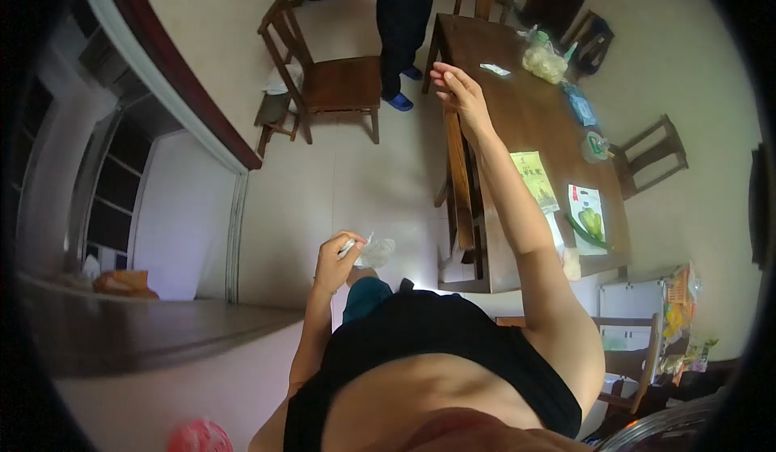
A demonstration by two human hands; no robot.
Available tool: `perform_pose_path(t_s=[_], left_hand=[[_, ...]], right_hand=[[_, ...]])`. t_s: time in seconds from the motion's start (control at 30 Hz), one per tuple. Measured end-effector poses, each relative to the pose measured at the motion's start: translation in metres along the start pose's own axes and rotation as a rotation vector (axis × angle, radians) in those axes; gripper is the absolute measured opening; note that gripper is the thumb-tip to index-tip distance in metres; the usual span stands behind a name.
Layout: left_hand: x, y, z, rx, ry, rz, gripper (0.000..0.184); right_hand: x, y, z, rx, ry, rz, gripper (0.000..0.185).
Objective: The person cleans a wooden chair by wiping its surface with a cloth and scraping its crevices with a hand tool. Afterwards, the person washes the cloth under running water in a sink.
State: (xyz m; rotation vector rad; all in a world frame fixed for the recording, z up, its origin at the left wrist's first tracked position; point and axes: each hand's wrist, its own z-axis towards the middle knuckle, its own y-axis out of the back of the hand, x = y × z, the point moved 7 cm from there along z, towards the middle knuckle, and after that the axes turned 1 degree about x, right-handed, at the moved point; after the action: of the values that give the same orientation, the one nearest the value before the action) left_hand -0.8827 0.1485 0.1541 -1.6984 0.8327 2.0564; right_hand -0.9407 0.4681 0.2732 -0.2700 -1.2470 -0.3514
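Observation:
My left hand [334,262] is closed round a crumpled, whitish translucent plastic bag [376,252], which hangs beside it over the pale floor. My right hand [461,96] is stretched out near the left edge of the wooden table [477,40], fingers apart and nothing in them. Beyond that hand, a small white packet [495,70] lies on the table. Beside my right forearm are a yellow-green packet [533,179] and a white bag with a green vegetable picture [588,218].
A person in dark trousers [402,32] and blue slippers stands ahead, between a wooden chair [343,83] and the table. A filled plastic bag [543,60] and a blue packet [579,105] lie farther right. Another chair [659,155] stands at the right.

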Motion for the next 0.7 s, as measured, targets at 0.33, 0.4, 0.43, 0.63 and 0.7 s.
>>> perform_pose_path(t_s=[0.33,0.4,0.43,0.63,0.7], left_hand=[[0.077,0.108,0.214,0.196,0.079,-0.118,0.013],[0.083,0.130,0.244,0.183,0.089,-0.113,0.013],[0.089,0.139,0.259,0.188,0.081,-0.117,0.013],[0.110,0.150,0.314,0.280,0.096,-0.128,0.012],[0.114,0.147,0.327,0.315,0.103,-0.138,0.012]], right_hand=[[-0.055,0.044,0.291,-0.534,0.098,-0.203,0.070],[-0.083,0.063,0.335,-0.663,0.193,-0.271,0.071],[-0.091,0.069,0.347,-0.711,0.247,-0.293,0.071],[-0.087,0.057,0.348,-0.809,0.361,-0.118,0.043],[-0.091,0.062,0.346,-0.851,0.363,-0.027,0.035]])
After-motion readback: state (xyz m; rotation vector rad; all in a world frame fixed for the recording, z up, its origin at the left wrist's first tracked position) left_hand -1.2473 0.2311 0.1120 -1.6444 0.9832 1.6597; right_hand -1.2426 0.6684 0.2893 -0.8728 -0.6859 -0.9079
